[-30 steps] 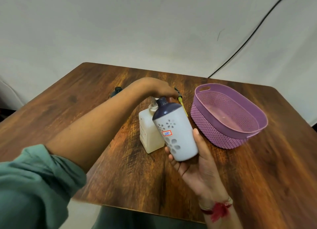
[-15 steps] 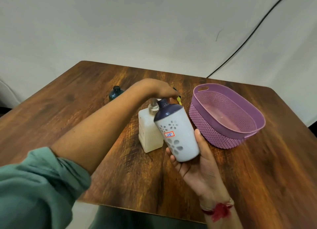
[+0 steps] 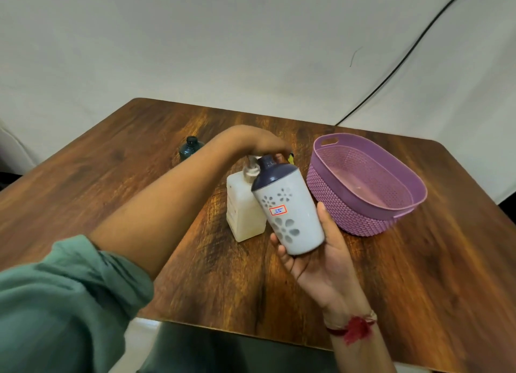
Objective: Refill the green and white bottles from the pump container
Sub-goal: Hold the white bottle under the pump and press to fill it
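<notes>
My right hand [image 3: 321, 255] grips the white bottle [image 3: 287, 213], which has grey flowers, a "35" sticker and a dark purple top. The bottle tilts left, with its neck up against the spout of the cream pump container [image 3: 241, 210] standing on the table. My left hand [image 3: 259, 142] reaches over from the left and sits on the pump head, fingers curved down over it. The pump head is mostly hidden. The dark green bottle [image 3: 190, 147] stands capped behind my left forearm, partly covered by it.
A purple plastic basket [image 3: 391, 160] stands to the right of the bottles on the wooden table [image 3: 139, 163]. A small yellow item [image 3: 291, 158] peeks out behind my left fingers. A black cable [image 3: 391, 73] runs down the white backdrop.
Both hands keep their hold at the pump. The green bottle shows more from behind my left forearm as the view shifts slightly.
</notes>
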